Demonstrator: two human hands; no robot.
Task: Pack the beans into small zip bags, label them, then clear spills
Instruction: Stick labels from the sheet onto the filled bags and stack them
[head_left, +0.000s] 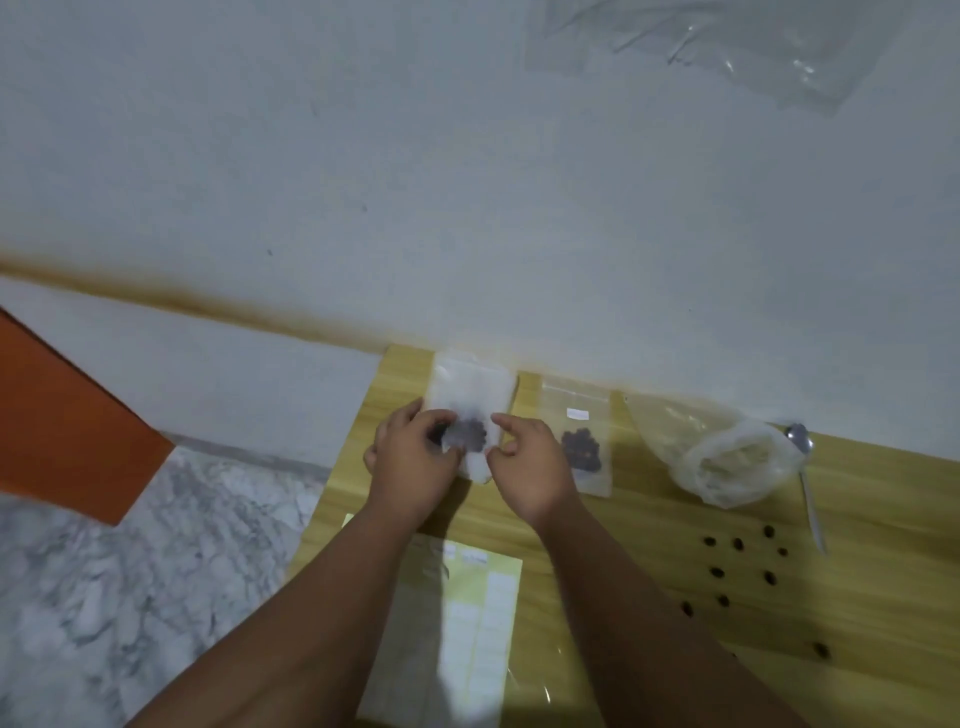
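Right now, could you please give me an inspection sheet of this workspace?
Surface: wooden table, with loose beans scattered on its right part.
Job's things: zip bag with dark beans, held near the wall; second bag with beans and a white label, lying just right of it; label sheet near the front edge.
Clutter: spoon and crumpled plastic bag at the right.
Hands: left hand and right hand both grip the zip bag.
Cables: nothing seen.
Surroundings: white wall, marble floor, orange panel at left, clear plastic at top right.
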